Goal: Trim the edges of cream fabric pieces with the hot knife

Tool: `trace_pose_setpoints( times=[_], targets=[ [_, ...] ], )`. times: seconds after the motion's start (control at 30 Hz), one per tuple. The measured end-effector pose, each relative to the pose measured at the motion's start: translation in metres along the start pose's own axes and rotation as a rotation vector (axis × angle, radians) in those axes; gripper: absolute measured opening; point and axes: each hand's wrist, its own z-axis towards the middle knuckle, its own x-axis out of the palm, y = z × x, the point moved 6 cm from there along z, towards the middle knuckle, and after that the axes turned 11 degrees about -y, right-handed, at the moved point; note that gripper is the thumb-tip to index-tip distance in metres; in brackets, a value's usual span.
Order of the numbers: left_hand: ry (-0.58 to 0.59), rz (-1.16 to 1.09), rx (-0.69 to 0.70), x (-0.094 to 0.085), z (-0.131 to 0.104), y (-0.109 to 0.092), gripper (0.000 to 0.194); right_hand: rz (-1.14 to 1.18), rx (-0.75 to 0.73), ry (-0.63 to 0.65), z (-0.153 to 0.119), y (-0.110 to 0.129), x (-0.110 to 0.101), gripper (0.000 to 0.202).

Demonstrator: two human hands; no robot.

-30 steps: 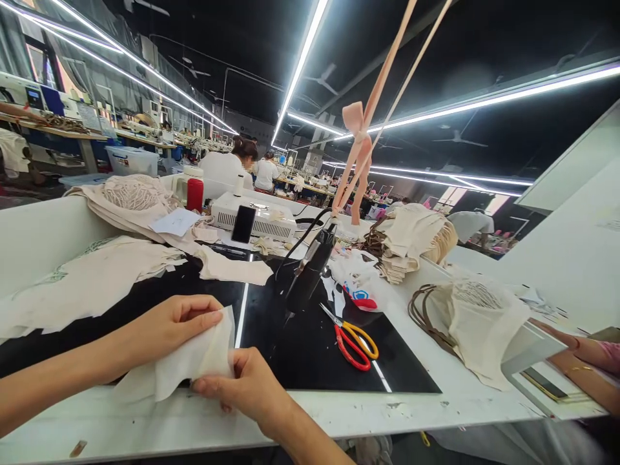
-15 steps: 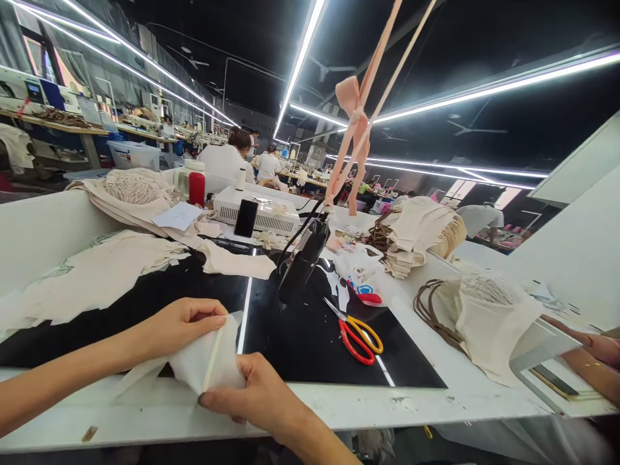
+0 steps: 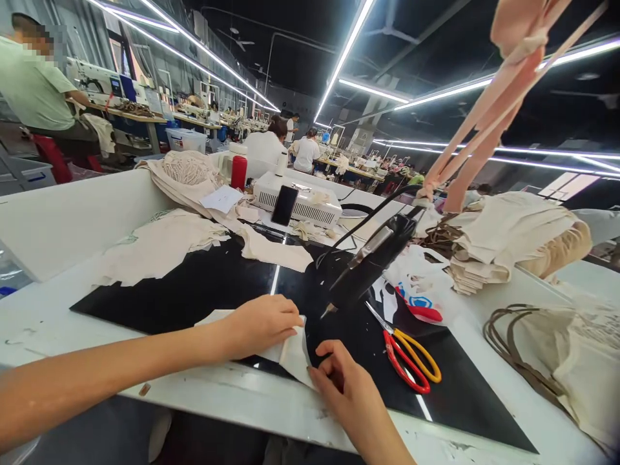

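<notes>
A pale cream fabric piece [image 3: 294, 355] lies low over the front edge of the black board [image 3: 232, 278], with a folded strip along its right side. My left hand [image 3: 264, 323] lies across the piece, its fingers closed on the upper end of the strip. At the lower right corner, my right hand [image 3: 351, 394] has curled fingers and a thumb closed at the fabric's edge. Just beyond my hands, a black hand tool [image 3: 371, 258] with a pointed metal tip hangs tilted from pink straps [image 3: 508, 97]. Part of the fabric is hidden under my left forearm.
Scissors [image 3: 409, 355] with red and yellow handles lie right of my right hand. Cut cream pieces [image 3: 159, 248] are at the left; a phone [image 3: 284, 205] leans on a white vented box [image 3: 310, 200]. Stacked fabric [image 3: 518, 239] stands right. People sit at machines beyond.
The fabric was held up between both hands and is now lowered, flatter on the board. My right hand's grip has loosened to its corner. The view has swung left; the tool hangs more tilted.
</notes>
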Motion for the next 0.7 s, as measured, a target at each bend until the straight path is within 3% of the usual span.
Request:
trace_pose_setpoints(
  times=[0.1,0.2,0.3,0.4,0.47,0.57,0.63,0.7],
  targets=[
    [0.05,0.061,0.133,0.009,-0.008,-0.017,0.007,-0.011,-0.022,0.033,-0.005,-0.007,0.0,0.016],
    [0.071,0.115,0.16,0.014,-0.014,-0.023,0.005,-0.016,-0.025,-0.016,-0.005,-0.018,-0.012,0.018],
    [0.053,0.145,0.14,0.014,-0.016,-0.023,0.01,0.018,0.007,-0.14,0.004,-0.029,-0.04,0.03],
    [0.012,0.165,0.145,0.012,-0.015,-0.026,0.016,0.102,0.012,-0.354,0.021,-0.026,-0.075,0.06],
    [-0.008,0.179,0.156,0.012,-0.012,-0.027,0.022,0.212,-0.015,-0.477,0.033,-0.014,-0.093,0.082],
    [0.017,0.198,0.152,0.017,-0.01,-0.027,0.03,0.411,-0.134,-0.548,0.051,0.017,-0.103,0.099],
    [0.037,0.211,0.145,0.021,-0.01,-0.027,0.031,0.517,-0.263,-0.564,0.06,0.042,-0.1,0.095],
    [0.037,0.221,0.136,0.024,-0.011,-0.026,0.032,0.611,-0.381,-0.599,0.066,0.063,-0.094,0.078]
  ],
)
